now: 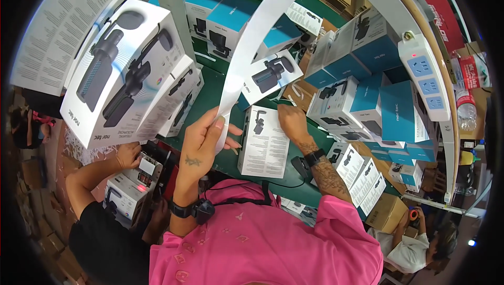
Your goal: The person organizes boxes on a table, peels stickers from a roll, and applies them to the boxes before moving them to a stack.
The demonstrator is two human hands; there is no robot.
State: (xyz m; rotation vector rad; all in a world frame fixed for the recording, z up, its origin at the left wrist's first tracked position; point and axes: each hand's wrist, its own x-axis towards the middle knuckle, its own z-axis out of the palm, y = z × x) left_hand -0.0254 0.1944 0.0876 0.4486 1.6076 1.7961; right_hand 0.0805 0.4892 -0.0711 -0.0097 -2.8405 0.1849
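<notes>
My left hand [202, 140] pinches a long white strip [252, 27] between thumb and forefinger, its other fingers loosely spread. The strip rises from my hand toward the upper edge. In front of me on the green table [212, 93] stands a white microphone box [262, 143], with a microphone picture and fine print on its upper face. My right hand [293, 122] is closed at the box's far right corner; its fingertips are partly hidden. Just beyond, another white microphone box [270, 77] lies tilted.
Large white microphone boxes [126, 69] stack up at the left. Teal-and-white boxes [404, 111] crowd the right, below a power strip [428, 77] on a frame. A co-worker's arm [89, 180] handles a box [123, 198] at lower left; another person [412, 245] holds a tape roll at lower right.
</notes>
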